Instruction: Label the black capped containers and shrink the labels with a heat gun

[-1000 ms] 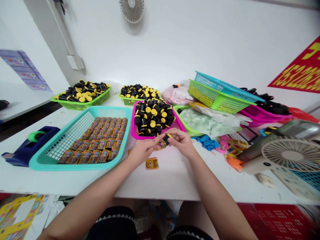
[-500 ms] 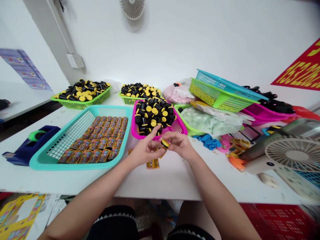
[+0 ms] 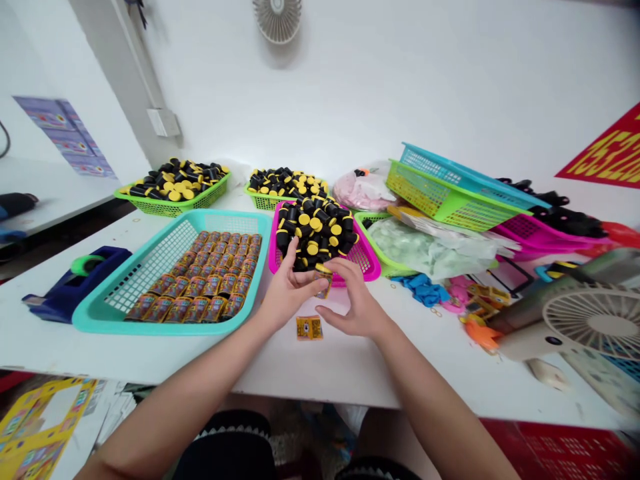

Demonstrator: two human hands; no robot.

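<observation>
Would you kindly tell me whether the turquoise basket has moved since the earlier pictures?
No, the turquoise basket sits just as before between the blue tape dispenser and the pink basket; only the camera's view has shifted slightly.

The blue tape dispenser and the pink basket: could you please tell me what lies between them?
The turquoise basket lies between them, holding rows of small wrapped cylinders, as the head view shows.

A pale fan [image 3: 277, 20] is mounted on the white wall [image 3: 350, 80]; a red sign with yellow digits [image 3: 607, 153] shows at right; a blue tape dispenser [image 3: 80, 283] holding green tape [image 3: 86, 265] sits on the table [image 3: 280, 377]; a second fan [image 3: 595, 320] stands opposite; below, a red crate [image 3: 560, 450].
</observation>
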